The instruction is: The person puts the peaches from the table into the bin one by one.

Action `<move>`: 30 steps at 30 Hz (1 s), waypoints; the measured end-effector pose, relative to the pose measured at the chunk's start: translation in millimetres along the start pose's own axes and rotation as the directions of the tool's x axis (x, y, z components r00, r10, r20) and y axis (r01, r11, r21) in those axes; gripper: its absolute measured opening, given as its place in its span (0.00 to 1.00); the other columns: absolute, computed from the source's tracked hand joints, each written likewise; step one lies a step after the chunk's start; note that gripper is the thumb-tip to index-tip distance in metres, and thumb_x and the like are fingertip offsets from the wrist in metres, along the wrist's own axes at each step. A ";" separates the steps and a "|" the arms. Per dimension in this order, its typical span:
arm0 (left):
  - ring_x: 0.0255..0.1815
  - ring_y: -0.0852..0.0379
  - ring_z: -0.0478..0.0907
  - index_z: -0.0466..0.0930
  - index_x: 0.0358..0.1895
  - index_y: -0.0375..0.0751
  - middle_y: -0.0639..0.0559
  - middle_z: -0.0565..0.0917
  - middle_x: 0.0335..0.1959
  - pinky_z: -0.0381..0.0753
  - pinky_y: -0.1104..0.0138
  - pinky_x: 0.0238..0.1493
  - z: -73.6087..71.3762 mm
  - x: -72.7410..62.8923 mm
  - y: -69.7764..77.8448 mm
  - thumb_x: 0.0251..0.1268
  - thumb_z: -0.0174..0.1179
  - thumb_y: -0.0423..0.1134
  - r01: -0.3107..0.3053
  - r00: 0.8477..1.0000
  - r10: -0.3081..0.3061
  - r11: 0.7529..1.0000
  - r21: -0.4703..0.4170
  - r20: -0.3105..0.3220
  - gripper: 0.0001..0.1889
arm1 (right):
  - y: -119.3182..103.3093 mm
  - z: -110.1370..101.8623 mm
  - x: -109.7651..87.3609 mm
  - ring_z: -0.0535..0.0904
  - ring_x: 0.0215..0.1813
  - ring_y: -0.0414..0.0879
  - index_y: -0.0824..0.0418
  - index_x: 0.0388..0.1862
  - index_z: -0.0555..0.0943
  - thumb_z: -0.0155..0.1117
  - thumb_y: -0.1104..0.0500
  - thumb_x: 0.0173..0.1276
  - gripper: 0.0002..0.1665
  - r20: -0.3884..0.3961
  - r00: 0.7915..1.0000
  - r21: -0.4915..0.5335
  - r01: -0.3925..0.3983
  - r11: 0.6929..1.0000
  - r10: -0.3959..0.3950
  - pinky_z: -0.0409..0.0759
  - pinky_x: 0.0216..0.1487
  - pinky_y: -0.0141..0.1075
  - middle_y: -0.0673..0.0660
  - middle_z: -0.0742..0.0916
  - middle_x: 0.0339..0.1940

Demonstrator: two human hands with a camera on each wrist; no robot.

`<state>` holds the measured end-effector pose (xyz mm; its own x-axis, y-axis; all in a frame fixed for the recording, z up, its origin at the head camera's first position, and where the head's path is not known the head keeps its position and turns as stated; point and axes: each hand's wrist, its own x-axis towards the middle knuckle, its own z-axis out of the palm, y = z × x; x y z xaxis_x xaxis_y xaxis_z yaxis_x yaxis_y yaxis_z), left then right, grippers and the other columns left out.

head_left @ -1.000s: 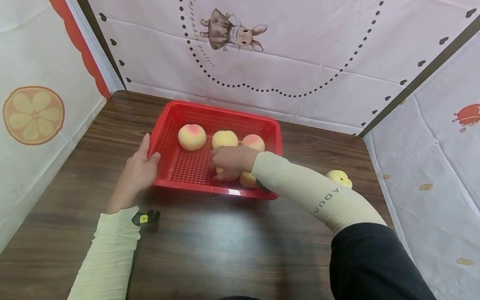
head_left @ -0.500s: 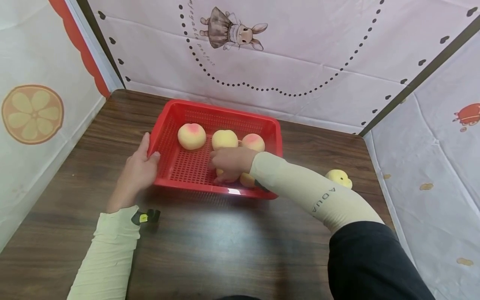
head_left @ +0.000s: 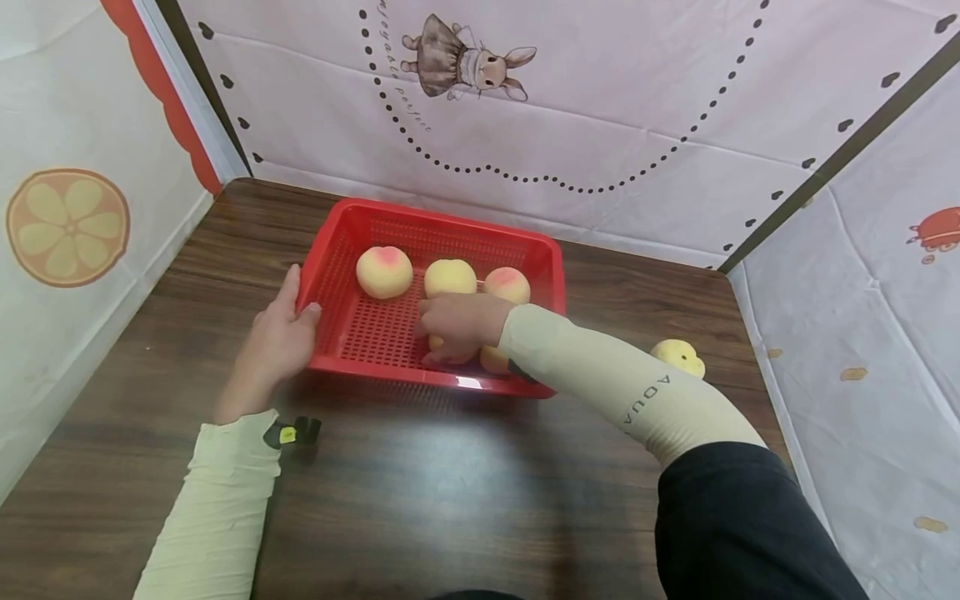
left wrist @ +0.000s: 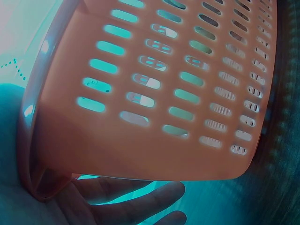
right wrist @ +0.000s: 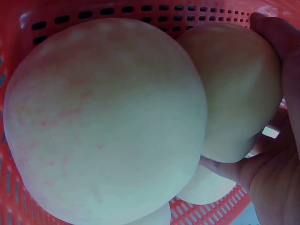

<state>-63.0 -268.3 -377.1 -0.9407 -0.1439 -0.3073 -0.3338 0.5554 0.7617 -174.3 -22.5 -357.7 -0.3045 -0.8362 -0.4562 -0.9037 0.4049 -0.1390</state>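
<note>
A red plastic basket (head_left: 367,342) with slotted walls stands on the table, several pale yellow peaches inside. At its left end my left hand (head_left: 275,343) holds the rim; the left wrist view shows the fingers (left wrist: 140,206) by the slotted end wall. My right hand (head_left: 461,323) is down in the basket, gripping a peach (right wrist: 232,89) that it mostly covers in the head view. Another peach (right wrist: 105,122) fills much of the right wrist view. A pink-topped peach (head_left: 384,272) lies apart at the basket's left. Two peaches, a yellow one (head_left: 450,277) and a pinkish one (head_left: 507,285), lie behind the right hand.
On the table (head_left: 450,517), right of the basket and beyond my right forearm, lies a yellow lobed fruit-like item (head_left: 678,357) with dark spots. Printed cloth walls (head_left: 600,100) enclose the back and both sides. The basket stands close to the back wall.
</note>
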 end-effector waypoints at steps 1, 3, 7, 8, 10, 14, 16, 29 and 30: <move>0.68 0.29 0.72 0.18 0.83 0.59 0.30 0.55 0.83 0.72 0.29 0.67 -0.1 -0.1 0.2 0.85 0.38 0.53 0.001 1.000 -0.001 1.000 0.001 -0.001 0.41 | 0.1 -0.1 0.4 0.77 0.47 0.43 0.45 0.53 0.87 0.68 0.36 0.69 0.21 -0.003 1.000 -0.002 0.002 1.000 -0.002 0.78 0.56 0.36 0.46 0.83 0.44; 0.69 0.29 0.72 0.18 0.83 0.59 0.30 0.55 0.83 0.72 0.30 0.67 0.1 -0.4 0.6 0.85 0.39 0.53 0.001 1.000 -0.001 1.000 -0.001 -0.001 0.41 | 0.1 -0.1 0.8 0.77 0.47 0.42 0.45 0.54 0.87 0.68 0.35 0.69 0.22 -0.002 1.000 -0.009 0.001 1.000 -0.001 0.78 0.56 0.36 0.46 0.83 0.45; 0.70 0.28 0.71 0.18 0.83 0.60 0.31 0.54 0.84 0.72 0.30 0.67 0.5 -1.5 0.5 0.85 0.39 0.54 -0.002 1.000 0.002 1.000 -0.008 -0.006 0.41 | 0.0 -0.7 0.8 0.77 0.48 0.43 0.46 0.55 0.87 0.67 0.34 0.69 0.24 0.007 1.000 -0.011 -0.001 1.000 0.001 0.78 0.56 0.36 0.47 0.83 0.46; 0.70 0.28 0.71 0.18 0.83 0.60 0.31 0.54 0.84 0.72 0.30 0.67 0.6 -1.7 0.4 0.85 0.39 0.54 -0.003 1.000 0.003 1.000 -0.010 -0.007 0.41 | -0.3 -1.1 0.4 0.77 0.48 0.43 0.46 0.55 0.87 0.67 0.34 0.69 0.24 0.007 1.000 -0.014 0.001 1.000 -0.001 0.78 0.56 0.37 0.47 0.83 0.46; 0.70 0.28 0.71 0.18 0.83 0.60 0.32 0.54 0.84 0.72 0.30 0.67 1.0 -2.2 -0.1 0.85 0.40 0.54 -0.004 1.000 0.004 1.000 -0.011 -0.010 0.42 | -1.0 -2.2 -0.6 0.76 0.49 0.43 0.46 0.56 0.86 0.67 0.34 0.69 0.25 0.010 1.000 -0.011 0.001 1.000 -0.001 0.78 0.56 0.36 0.46 0.83 0.46; 0.70 0.28 0.71 0.18 0.83 0.60 0.32 0.54 0.84 0.72 0.30 0.67 1.1 -2.1 -0.7 0.85 0.39 0.54 0.000 1.000 0.000 1.000 -0.007 -0.011 0.41 | -3.3 -5.4 -3.3 0.77 0.48 0.42 0.46 0.55 0.86 0.67 0.34 0.69 0.24 0.018 1.000 0.005 -0.002 1.000 0.002 0.77 0.56 0.36 0.46 0.83 0.46; 0.70 0.28 0.70 0.18 0.83 0.59 0.31 0.54 0.84 0.71 0.29 0.67 0.6 -1.1 -0.6 0.85 0.39 0.54 0.004 1.000 -0.004 1.000 -0.005 -0.010 0.41 | -4.2 -6.7 -4.2 0.77 0.48 0.43 0.47 0.55 0.86 0.68 0.35 0.69 0.24 0.022 1.000 0.012 0.004 1.000 -0.004 0.78 0.56 0.36 0.47 0.83 0.45; 0.70 0.28 0.71 0.20 0.84 0.56 0.29 0.56 0.82 0.68 0.27 0.68 -0.4 1.6 1.6 0.85 0.38 0.52 0.000 1.000 0.000 1.000 0.011 -0.012 0.40 | -10.0 -10.1 -8.2 0.79 0.47 0.43 0.49 0.59 0.83 0.64 0.37 0.72 0.24 0.017 1.000 0.005 0.016 1.000 -0.016 0.79 0.53 0.37 0.49 0.83 0.50; 0.70 0.28 0.71 0.20 0.84 0.56 0.29 0.56 0.82 0.68 0.27 0.68 -0.4 1.4 2.0 0.85 0.38 0.52 0.000 1.000 0.001 1.000 0.013 -0.013 0.40 | -10.0 -10.3 -8.6 0.79 0.47 0.43 0.49 0.59 0.83 0.64 0.37 0.72 0.25 0.016 1.000 0.005 0.016 1.000 -0.016 0.79 0.53 0.37 0.49 0.83 0.50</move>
<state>-65.0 -267.7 -375.8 -0.9416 -0.1541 -0.2994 -0.3325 0.5663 0.7542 -165.7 -23.2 -343.4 -0.2849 -0.8368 -0.4675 -0.9069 0.3933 -0.1513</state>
